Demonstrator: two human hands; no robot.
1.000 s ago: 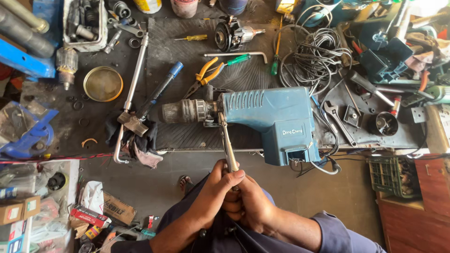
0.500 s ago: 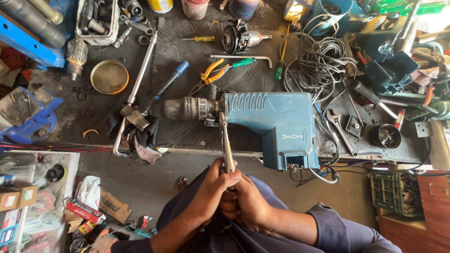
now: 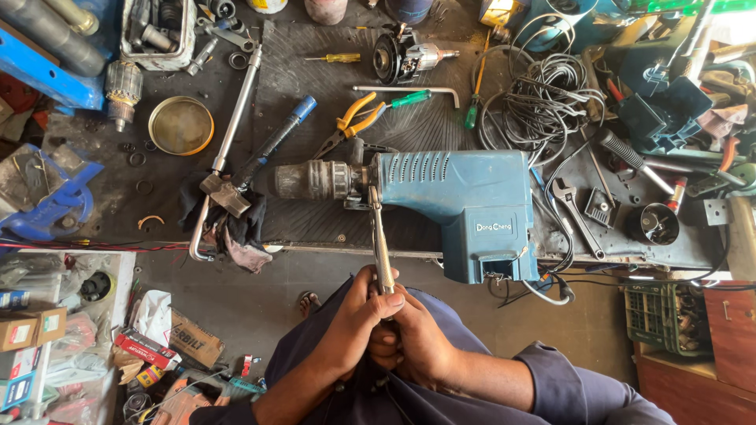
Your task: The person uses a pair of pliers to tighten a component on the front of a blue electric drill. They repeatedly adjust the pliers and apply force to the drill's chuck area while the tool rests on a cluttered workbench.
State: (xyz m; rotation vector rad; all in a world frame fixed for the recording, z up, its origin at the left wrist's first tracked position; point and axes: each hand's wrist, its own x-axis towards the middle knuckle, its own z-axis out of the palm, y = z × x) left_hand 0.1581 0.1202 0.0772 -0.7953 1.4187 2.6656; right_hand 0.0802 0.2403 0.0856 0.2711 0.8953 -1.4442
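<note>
Repair workshop: cluttered workbench (image 3: 315, 55) with pliers (image 3: 350, 126), cables (image 3: 543, 102)

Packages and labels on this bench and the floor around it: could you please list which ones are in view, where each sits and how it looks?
Label: pale lettering on the blue power tool's lower housing.
Cardboard boxes: far left, small, brown, white stickers.
Red-and-white carton: floor, lower left, long and flat.
Brown carton: beside it, flattened, dark print.

Matt blue plastic drill housing (image 3: 465, 197)
</note>
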